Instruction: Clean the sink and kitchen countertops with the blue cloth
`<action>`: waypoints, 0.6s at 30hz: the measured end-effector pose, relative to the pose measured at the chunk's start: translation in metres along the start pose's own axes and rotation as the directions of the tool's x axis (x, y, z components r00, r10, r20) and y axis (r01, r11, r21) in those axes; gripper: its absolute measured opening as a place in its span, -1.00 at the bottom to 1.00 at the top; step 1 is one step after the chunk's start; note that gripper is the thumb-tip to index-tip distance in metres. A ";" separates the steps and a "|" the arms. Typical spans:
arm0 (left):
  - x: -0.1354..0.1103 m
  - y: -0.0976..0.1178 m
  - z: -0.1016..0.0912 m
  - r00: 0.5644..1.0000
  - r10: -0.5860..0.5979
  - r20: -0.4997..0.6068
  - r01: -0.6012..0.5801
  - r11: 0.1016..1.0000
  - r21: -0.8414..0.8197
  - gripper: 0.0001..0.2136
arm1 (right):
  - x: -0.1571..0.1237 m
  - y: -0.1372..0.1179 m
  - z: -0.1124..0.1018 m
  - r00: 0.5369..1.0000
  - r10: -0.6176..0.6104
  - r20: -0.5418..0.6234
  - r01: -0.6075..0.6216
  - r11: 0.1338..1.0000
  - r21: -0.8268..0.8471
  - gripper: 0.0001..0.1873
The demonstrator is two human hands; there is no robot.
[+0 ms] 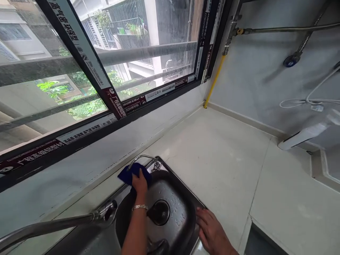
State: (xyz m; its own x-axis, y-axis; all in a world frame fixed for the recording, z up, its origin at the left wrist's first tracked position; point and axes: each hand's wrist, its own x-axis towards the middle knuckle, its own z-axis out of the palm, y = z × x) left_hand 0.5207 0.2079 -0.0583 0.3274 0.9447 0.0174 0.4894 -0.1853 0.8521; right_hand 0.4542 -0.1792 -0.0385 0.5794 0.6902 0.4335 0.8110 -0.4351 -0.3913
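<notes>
In the upper left of the frame stands a window [111,88], its dark frame carrying printed strips, with railings and greenery beyond the glass. At the lower left, a thick metal faucet [55,226] reaches in from the frame's edge towards its base on the sink deck.

Just left of the bottom centre, the left hand [139,182] has its fingers closed on a dark blue cloth [124,175], the thumb lying over the fabric; a bracelet [139,207] circles that wrist. The cloth is at the end of a thin curved spout [143,156], over the sink's back edge; whether it wraps around the metal I cannot tell. The spout's base [156,165] sits at the sink's back corner.

Below, the metal sink [176,198] shows water drops around a round drain [160,212]. Right of it, the right hand [211,226] rests at the rim, fingers loosely extended and thumb apart, holding no loose object; whether it presses down I cannot tell.

A pale countertop [225,159] spreads across the right half. At the upper right, a yellow pipe [214,81] runs down to the counter's corner, and a white cable [308,99] hangs near the right edge.
</notes>
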 end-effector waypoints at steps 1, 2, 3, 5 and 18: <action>0.003 0.005 0.000 0.998 0.040 0.056 -0.041 0.999 0.010 -0.63 | 0.000 0.000 0.000 1.000 0.007 -0.001 -0.007 1.000 0.010 -0.50; 0.006 0.011 0.000 0.992 0.073 0.106 -0.076 0.997 0.020 -0.63 | 0.000 0.000 0.000 1.000 0.013 -0.001 -0.013 1.000 0.022 -0.50; 0.009 0.016 0.000 0.984 0.102 0.148 -0.108 0.994 0.033 -0.63 | 0.000 0.000 0.001 1.000 0.019 0.001 -0.019 0.999 0.033 -0.50; 0.014 0.024 0.000 0.965 0.151 0.212 -0.170 0.983 0.074 -0.63 | 0.000 0.000 0.002 0.999 0.032 0.011 -0.032 0.998 0.053 -0.50; -0.004 0.060 -0.004 0.811 0.260 0.525 -0.467 0.827 0.312 -0.51 | -0.001 0.001 0.004 1.000 -0.004 -0.017 0.004 1.000 0.023 -0.52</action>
State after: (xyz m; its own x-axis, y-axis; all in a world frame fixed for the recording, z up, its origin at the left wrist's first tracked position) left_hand 0.5455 0.1937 -0.0055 0.8166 0.5760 -0.0388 0.5043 -0.6790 0.5335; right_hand 0.4543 -0.1783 -0.0422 0.5777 0.6818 0.4487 0.8112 -0.4187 -0.4082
